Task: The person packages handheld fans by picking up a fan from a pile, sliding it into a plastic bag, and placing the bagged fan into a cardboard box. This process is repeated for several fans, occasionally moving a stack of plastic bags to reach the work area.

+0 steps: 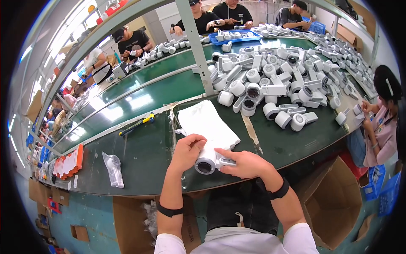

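Note:
A white handheld device (pixel 206 163) with a round head and a dark, ringed end is between my hands, just above the near table edge. My right hand (pixel 247 164) is closed around its grey-white handle, the index finger lying along the top. My left hand (pixel 186 151) is curled against the side of the head, thumb and fingers pinched near its top; any small thing between them is hidden. Right behind the device lies a stack of thin white sheets or bags (pixel 205 120), partly covered by my hands.
A large heap of similar white devices (pixel 275 80) spreads over the right of the green table. At left lie a yellow-and-black tool (pixel 137 124), a bagged device (pixel 113 170) and orange-and-white boxes (pixel 69 163). Open cartons (pixel 334 203) stand below. Co-workers sit around the benches.

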Demonstrator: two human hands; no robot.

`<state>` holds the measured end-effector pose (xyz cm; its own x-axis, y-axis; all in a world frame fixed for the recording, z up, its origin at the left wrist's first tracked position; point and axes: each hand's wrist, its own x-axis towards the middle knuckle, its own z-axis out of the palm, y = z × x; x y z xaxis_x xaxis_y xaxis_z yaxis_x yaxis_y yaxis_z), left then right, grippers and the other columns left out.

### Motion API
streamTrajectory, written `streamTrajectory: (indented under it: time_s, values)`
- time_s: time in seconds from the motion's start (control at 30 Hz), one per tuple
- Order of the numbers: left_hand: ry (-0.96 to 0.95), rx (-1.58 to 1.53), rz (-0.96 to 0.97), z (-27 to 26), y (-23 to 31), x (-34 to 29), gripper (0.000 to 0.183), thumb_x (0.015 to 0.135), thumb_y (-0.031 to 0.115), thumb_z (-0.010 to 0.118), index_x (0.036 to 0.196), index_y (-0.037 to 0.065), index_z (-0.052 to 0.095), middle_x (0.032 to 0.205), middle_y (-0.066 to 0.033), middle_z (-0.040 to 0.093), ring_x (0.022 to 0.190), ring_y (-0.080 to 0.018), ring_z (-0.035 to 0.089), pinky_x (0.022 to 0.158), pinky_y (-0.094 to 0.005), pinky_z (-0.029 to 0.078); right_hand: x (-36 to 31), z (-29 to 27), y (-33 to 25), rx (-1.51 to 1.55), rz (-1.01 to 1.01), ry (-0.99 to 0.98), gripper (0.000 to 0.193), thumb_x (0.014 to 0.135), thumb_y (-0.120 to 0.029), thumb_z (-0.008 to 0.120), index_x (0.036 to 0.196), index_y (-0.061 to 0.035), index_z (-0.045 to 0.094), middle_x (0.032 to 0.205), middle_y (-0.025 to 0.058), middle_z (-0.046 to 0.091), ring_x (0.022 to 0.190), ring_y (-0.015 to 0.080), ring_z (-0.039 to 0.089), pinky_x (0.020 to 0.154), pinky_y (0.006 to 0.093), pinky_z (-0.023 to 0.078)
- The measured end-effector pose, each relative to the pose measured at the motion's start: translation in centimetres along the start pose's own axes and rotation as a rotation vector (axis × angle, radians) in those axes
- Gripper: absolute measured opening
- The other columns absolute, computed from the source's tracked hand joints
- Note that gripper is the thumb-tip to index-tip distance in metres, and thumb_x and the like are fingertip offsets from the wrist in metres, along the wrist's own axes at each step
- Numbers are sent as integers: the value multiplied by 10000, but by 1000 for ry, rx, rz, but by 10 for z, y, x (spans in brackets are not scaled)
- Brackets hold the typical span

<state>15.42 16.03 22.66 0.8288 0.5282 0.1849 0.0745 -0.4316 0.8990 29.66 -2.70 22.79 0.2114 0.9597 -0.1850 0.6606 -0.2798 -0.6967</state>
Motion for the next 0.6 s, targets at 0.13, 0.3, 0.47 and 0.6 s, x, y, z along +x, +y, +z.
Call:
streamTrajectory:
  time_s: [0.13, 0.3, 0.47, 0.6]
  values:
    - [27, -47, -3, -3, -4, 0, 110, 938, 84, 624, 978, -9, 667, 811, -1, 638, 747, -77, 546, 674, -226, 451, -3, 5, -7, -3, 84, 187, 586, 889, -412, 603, 1444, -330, 433, 916, 201, 693, 828, 397, 663, 762, 429, 526]
    - [94, -11, 20, 9, 1, -1, 105, 930, 84, 641, 974, -5, 673, 805, -5, 634, 736, -76, 547, 663, -228, 447, -7, 16, -16, -155, 152, 315, 615, 882, -423, 617, 1454, -353, 402, 825, 169, 693, 777, 396, 669, 733, 443, 543]
    - [155, 177, 233, 23, 23, -12, 180, 834, 22, 723, 1007, 20, 676, 803, -38, 624, 647, -101, 535, 601, -242, 449, -3, 28, -14, 31, 187, 432, 625, 889, -397, 616, 1467, -340, 386, 859, 209, 684, 768, 407, 665, 721, 445, 537]
    - [183, 235, 316, 36, 22, -21, 346, 739, -35, 756, 1065, 30, 659, 841, -50, 606, 622, -130, 536, 582, -268, 460, 7, 43, 1, 203, 40, 603, 639, 899, -327, 629, 1484, -287, 375, 874, 187, 691, 679, 322, 684, 673, 386, 536]
